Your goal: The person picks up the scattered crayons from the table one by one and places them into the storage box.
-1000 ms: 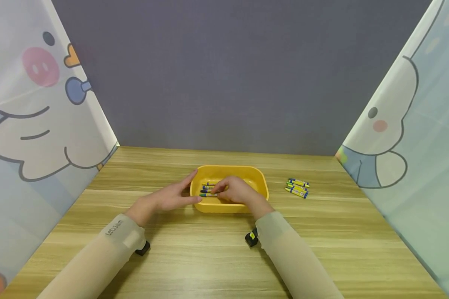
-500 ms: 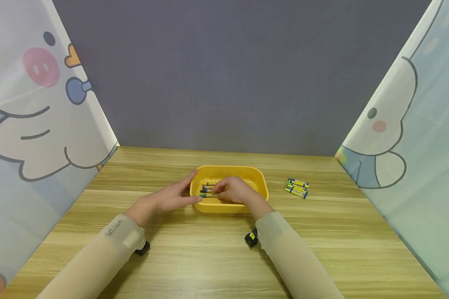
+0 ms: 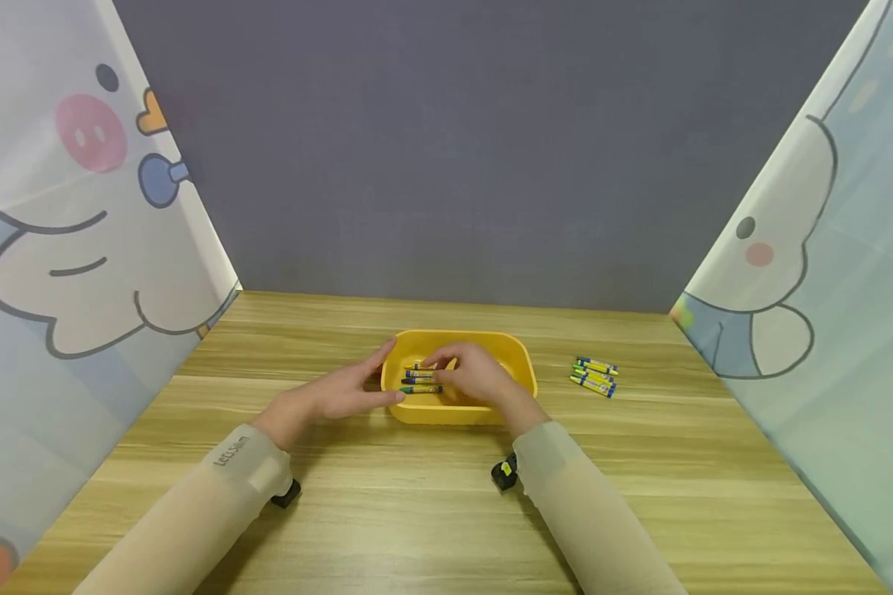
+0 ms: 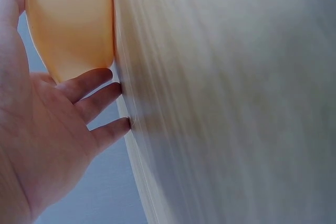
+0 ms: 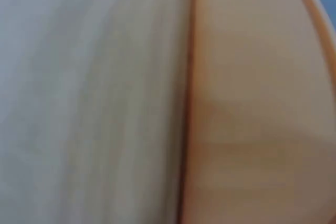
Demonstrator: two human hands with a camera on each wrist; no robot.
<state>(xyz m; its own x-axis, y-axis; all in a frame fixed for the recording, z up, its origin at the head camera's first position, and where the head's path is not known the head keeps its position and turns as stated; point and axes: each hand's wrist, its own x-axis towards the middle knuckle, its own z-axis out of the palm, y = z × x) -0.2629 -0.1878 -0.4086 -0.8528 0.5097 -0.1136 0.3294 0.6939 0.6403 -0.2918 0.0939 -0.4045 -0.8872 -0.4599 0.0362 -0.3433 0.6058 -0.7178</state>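
The right hand [image 3: 478, 373] had come off the green-tipped crayon [image 3: 422, 389] in the yellow box [image 3: 457, 415].
A moment earlier its fingers covered that crayon's end; now they had lifted, the grip parted and apparently holding nothing. The crayon lay fully in view along the near side of the box's left half, beside other crayons [image 3: 417, 381], which suggested it had been set in place. The left hand [image 3: 346, 392], fingers straight, spanned the box's left end. More crayons [image 3: 594, 384] lay on the bench [image 3: 394, 512] to the right, outside the box.
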